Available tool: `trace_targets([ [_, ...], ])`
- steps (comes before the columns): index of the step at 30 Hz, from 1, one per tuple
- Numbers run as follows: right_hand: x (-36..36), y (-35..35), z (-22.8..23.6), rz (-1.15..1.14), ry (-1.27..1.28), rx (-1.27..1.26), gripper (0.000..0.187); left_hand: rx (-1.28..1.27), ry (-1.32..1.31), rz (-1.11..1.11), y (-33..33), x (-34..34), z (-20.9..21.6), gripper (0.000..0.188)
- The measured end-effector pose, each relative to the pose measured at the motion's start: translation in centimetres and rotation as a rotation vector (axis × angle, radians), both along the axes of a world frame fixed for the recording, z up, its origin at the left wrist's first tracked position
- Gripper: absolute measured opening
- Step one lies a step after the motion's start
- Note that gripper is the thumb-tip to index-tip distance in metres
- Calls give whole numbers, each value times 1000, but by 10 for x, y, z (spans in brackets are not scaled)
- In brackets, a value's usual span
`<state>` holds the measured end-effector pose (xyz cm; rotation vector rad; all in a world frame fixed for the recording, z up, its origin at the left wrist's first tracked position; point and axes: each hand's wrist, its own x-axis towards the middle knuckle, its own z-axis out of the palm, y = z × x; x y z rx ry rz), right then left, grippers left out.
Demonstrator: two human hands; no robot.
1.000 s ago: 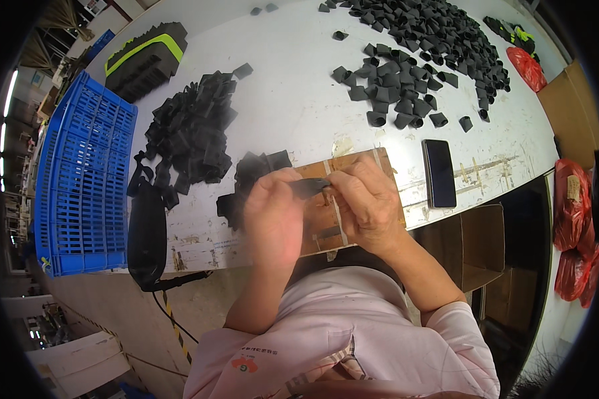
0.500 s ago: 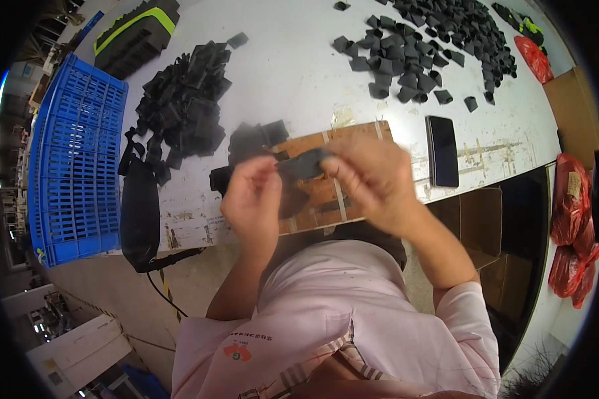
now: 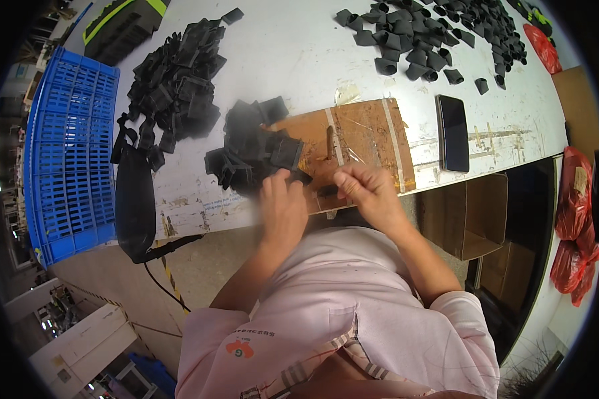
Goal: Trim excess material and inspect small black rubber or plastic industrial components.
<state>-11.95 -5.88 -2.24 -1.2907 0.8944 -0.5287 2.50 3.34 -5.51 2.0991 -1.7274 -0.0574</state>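
My left hand (image 3: 284,209) is curled at the near edge of a small heap of flat black fabric pieces (image 3: 249,139), and a dark piece shows at its fingertips. Slight blur softens its outline. To the right, my right hand (image 3: 374,196) hovers over the near part of a brown board (image 3: 373,123) with pale strips across it. Its thumb and fingers are pinched together; what they hold, if anything, is hidden. The heap partly overlaps the board's left side.
A larger heap of flat black pieces (image 3: 180,86) lies left, beside a blue plastic crate (image 3: 73,156) and a black pouch (image 3: 135,206). Folded black loops (image 3: 412,40) are scattered far right. A phone (image 3: 453,133) lies right; red bags (image 3: 572,199) hang beyond the table.
The black piece stretched between my hands is no longer visible there. My left hand has moved down to the small heap, and my right hand has turned and lowered. The whole view has shifted slightly.
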Motion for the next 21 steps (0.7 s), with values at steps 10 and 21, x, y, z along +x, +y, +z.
trace_targets([
  [10,6,-2,4,-113,-285,331,12,-58,1687,142,-21,-5,45,11],
  [21,3,-6,9,-139,-299,506,14,-54,1567,133,-20,-22,48,9],
])
